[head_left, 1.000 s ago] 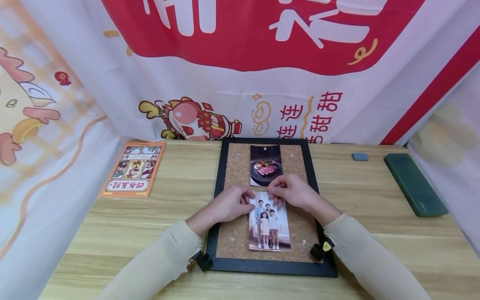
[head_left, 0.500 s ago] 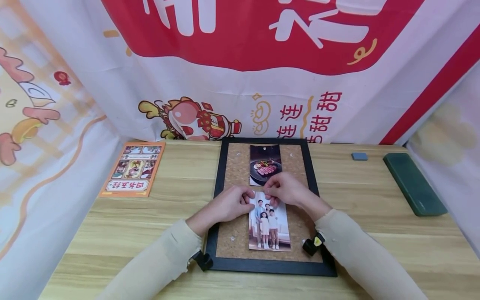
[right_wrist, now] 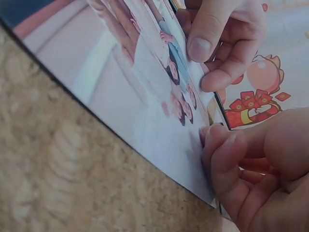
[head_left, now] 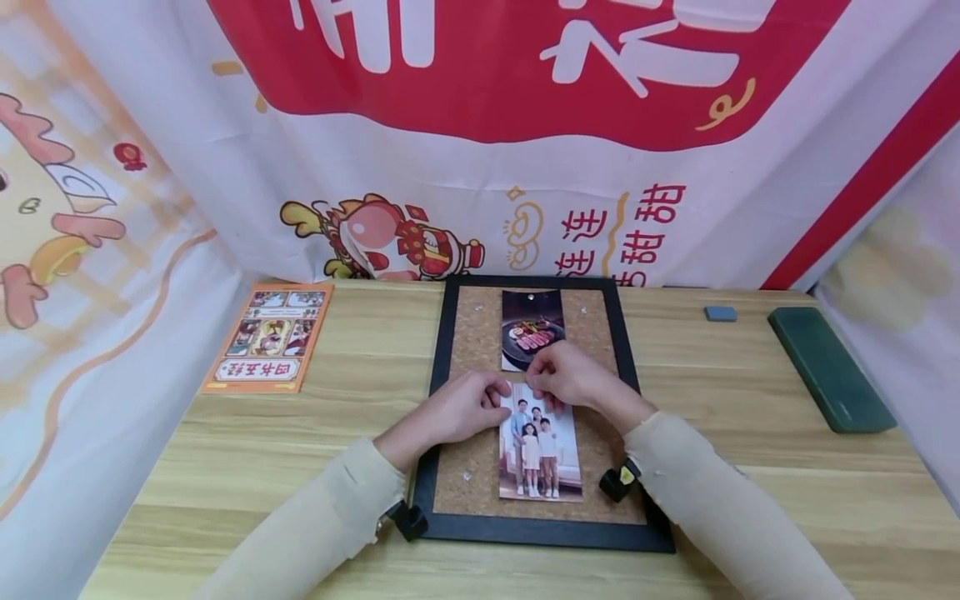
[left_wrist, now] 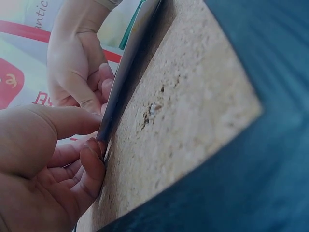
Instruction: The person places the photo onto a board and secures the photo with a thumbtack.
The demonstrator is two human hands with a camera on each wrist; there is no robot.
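Observation:
A family photo [head_left: 536, 454] lies on a black-framed corkboard [head_left: 480, 504], below a food photo [head_left: 528, 325] pinned at its top. My left hand [head_left: 471, 404] pinches the family photo's upper left edge between thumb and finger, as the left wrist view shows from the side. At the middle of the photo's top edge is my right hand [head_left: 573, 375]. Its thumb and fingertips [right_wrist: 219, 147] press together around something small that they mostly hide. In the right wrist view the photo's top corner reaches under these fingers, and my left thumb [right_wrist: 200, 48] lies on its far edge.
Small clear push pins [head_left: 466, 476] stick in the cork near the frame. An orange booklet [head_left: 262, 337] lies left of the board on the wooden table [head_left: 360, 483]. To the right are a blue eraser-like block [head_left: 721, 313] and a green case [head_left: 828, 367]. Printed cloth hangs behind.
My right hand has shifted left along the family photo's top edge, to about its middle. The left hand and both photos have stayed in place.

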